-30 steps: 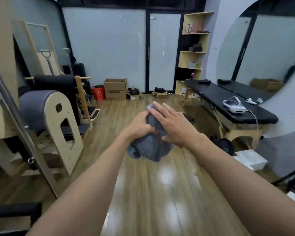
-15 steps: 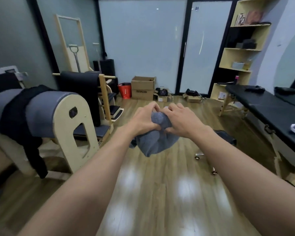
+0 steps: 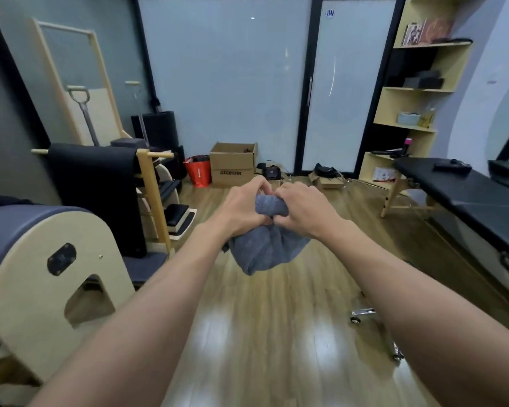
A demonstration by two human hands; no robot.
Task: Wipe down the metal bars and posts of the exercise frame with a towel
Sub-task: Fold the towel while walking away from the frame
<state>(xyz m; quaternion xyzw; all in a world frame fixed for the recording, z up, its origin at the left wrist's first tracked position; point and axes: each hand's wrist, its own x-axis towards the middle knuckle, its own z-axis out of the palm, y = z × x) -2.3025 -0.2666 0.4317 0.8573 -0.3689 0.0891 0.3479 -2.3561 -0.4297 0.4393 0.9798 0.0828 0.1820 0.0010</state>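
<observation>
A grey towel (image 3: pixel 266 251) hangs bunched in mid-air in front of me, over the wooden floor. My left hand (image 3: pixel 244 207) grips its upper left part with curled fingers. My right hand (image 3: pixel 303 208) grips the upper right part, knuckles almost touching the left hand. A small fold of towel shows between the two hands, and the rest droops below them. No metal bar or post of the exercise frame is in view now.
A padded barrel with a pale wooden side (image 3: pixel 56 274) stands at the left, wooden ladder equipment (image 3: pixel 153 198) behind it. A black massage table (image 3: pixel 467 189) runs along the right. Cardboard box (image 3: pixel 234 167), red bag (image 3: pixel 199 170) and shelf unit (image 3: pixel 415 92) line the far wall.
The view has swung away from the metal frame post at the left. My right hand went from lying flat on the towel to gripping it; both hands now bunch it.
</observation>
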